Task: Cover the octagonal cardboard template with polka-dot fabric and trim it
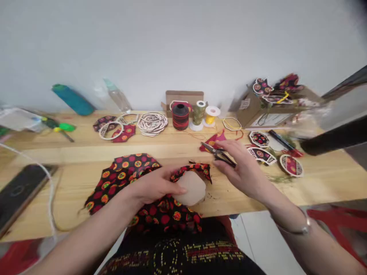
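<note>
My left hand (pixel 160 187) is closed on a pale, many-sided card piece (pixel 191 189), thumb across its face. Black cloth with red and orange flowers (pixel 123 172) bunches around the card and spreads out to the left and toward my lap. Over the handles of a pair of scissors (pixel 215 150) is my right hand (pixel 241 164), thumb and fingers spread to either side of them. The scissors' blades point left over a red patterned cloth scrap (pixel 213 141). Whether the fingers touch the handles is hard to tell.
Thread spools (pixel 180 117) stand at the back before a small cardboard box (pixel 185 95). Left of them lies a pile of cut-out pieces (pixel 152 123). Finished ornaments (pixel 291 165) lie right, by a larger box (pixel 263 107). A phone (pixel 23 193) and white cable (pixel 51 198) are left.
</note>
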A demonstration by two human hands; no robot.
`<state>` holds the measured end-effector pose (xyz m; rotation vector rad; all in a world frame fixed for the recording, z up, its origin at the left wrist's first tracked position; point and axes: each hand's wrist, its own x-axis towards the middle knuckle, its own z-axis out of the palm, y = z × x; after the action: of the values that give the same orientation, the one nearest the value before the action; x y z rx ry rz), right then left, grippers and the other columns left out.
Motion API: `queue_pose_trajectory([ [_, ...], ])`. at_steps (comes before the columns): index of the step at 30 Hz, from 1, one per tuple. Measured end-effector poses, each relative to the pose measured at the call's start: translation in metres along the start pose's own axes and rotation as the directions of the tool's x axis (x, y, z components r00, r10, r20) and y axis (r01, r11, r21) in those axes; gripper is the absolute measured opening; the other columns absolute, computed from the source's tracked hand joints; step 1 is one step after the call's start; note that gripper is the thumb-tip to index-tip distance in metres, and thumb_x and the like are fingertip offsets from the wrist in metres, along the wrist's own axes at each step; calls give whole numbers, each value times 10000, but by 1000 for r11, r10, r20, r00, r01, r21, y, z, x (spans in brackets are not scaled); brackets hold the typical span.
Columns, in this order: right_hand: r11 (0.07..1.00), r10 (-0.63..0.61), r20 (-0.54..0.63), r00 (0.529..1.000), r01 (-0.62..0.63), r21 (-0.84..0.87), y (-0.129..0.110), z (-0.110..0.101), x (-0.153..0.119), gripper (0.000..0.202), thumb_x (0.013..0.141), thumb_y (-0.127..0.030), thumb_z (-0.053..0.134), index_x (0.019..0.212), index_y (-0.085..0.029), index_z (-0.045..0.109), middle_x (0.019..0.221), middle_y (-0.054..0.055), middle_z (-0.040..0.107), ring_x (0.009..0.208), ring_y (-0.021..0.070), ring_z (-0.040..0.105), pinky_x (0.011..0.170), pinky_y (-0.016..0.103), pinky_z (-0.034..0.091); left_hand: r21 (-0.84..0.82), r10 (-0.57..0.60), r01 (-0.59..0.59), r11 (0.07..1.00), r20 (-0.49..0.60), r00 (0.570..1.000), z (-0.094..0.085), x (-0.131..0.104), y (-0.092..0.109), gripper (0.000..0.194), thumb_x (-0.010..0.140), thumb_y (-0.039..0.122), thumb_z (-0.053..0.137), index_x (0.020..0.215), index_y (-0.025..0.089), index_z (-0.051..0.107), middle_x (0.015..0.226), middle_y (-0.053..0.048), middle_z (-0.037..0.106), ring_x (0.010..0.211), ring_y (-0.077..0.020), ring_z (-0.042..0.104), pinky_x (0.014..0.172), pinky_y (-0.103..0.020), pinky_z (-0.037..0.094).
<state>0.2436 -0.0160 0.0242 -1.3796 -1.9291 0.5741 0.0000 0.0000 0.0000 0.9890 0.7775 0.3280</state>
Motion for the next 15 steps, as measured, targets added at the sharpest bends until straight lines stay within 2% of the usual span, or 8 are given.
queue_pose_trajectory([
  [3, 969, 11, 264, 965, -75, 235, -6, 6, 1, 798, 699, -469, 764, 1375, -190, 442, 1350, 139, 528, 1240, 286, 484, 1044, 464, 389, 71, 63, -66, 995, 44, 997, 0, 0, 5, 571, 713, 81, 704, 1230, 308, 614, 1290, 10, 636, 1186, -216, 572, 1019, -361, 410],
  [5, 936, 15, 400, 917, -154, 317, -9, 11, 4, 844, 646, -474, 798, 1365, -190, 459, 1326, 132, 550, 1194, 278, 524, 1006, 435, 426, 132, 99, -107, 985, 70, 993, 1, -1, 8, 607, 714, 49, 678, 1249, 324, 598, 1329, 17, 605, 1219, -222, 547, 1045, -381, 389],
  [7, 912, 26, 498, 867, -225, 344, -12, 15, 9, 709, 660, -444, 792, 1270, -173, 554, 1203, 112, 620, 1068, 248, 586, 915, 387, 474, 201, 119, -135, 970, 92, 989, 2, -2, 12, 625, 717, 26, 649, 1256, 337, 591, 1360, 20, 578, 1240, -233, 530, 1064, -409, 371],
  [9, 900, 37, 568, 822, -275, 339, -14, 18, 13, 483, 708, -418, 756, 1100, -159, 647, 991, 67, 666, 874, 191, 603, 754, 318, 489, 262, 134, -159, 952, 109, 985, 3, -3, 15, 634, 722, 15, 630, 1260, 347, 588, 1398, 24, 539, 1287, -239, 485, 1097, -429, 332],
  [12, 907, 77, 610, 789, -309, 285, -16, 19, 16, 255, 733, -392, 724, 791, -153, 657, 670, -19, 557, 628, 107, 480, 551, 243, 382, 326, 158, -194, 925, 132, 979, 3, -3, 16, 643, 735, 22, 625, 1281, 356, 566, 1445, 28, 480, 1353, -237, 401, 1140, -443, 260],
  [15, 897, 138, 618, 774, -363, 254, -15, 19, 14, 264, 734, -381, 710, 663, -160, 585, 566, -57, 442, 545, 76, 382, 485, 227, 298, 361, 161, -200, 911, 134, 978, 2, -2, 14, 634, 753, 45, 632, 1294, 366, 550, 1458, 27, 458, 1362, -238, 388, 1147, -456, 248],
])
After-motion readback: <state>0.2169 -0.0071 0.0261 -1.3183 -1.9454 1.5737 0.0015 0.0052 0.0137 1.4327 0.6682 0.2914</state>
